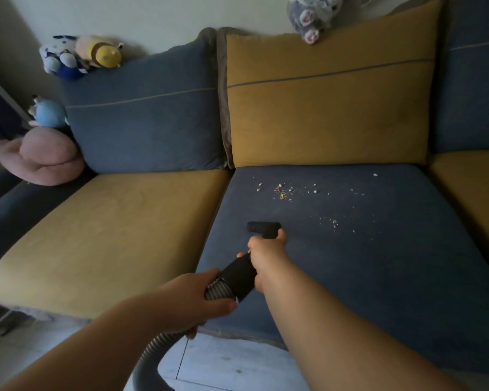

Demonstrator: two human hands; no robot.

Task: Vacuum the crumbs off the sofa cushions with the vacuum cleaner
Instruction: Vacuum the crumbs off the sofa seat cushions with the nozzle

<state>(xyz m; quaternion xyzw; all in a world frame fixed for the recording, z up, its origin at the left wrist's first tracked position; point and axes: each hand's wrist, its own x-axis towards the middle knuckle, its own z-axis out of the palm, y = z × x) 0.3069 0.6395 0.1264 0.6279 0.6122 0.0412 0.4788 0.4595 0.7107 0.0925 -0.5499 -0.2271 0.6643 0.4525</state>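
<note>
A sofa [469, 108] in blue and mustard yellow fills most of the frame. Its blue seat cushion [364, 263] lies at centre and right, with a yellow seat cushion [110, 235] touching it on the left. A yellow back cushion [322, 108] stands upright behind the blue seat, and a blue back cushion [144, 122] stands beside it on the left. Both bare forearms reach in from the bottom edge. A round pink plush [43, 156] sits at the left end of the sofa, with smaller plush toys [79, 56] on top of the backrest in the upper left. A grey plush [314, 15] is at the top edge. The vacuum hose [153, 351] rises from the lower centre over the pale floor [223, 368] to a black cuff [237, 275]. The left hand [192, 300], in the lower middle, has its fingers [209, 275] curled round the ribbed hose just below the cuff. The right hand [266, 249], at centre, wraps its fingers round the black tube just behind the nozzle [263, 226]. The nozzle rests on the blue seat cushion near its left edge. The crumbs [283, 191] lie scattered on the same cushion above and to the right of the nozzle, apart from it.
</note>
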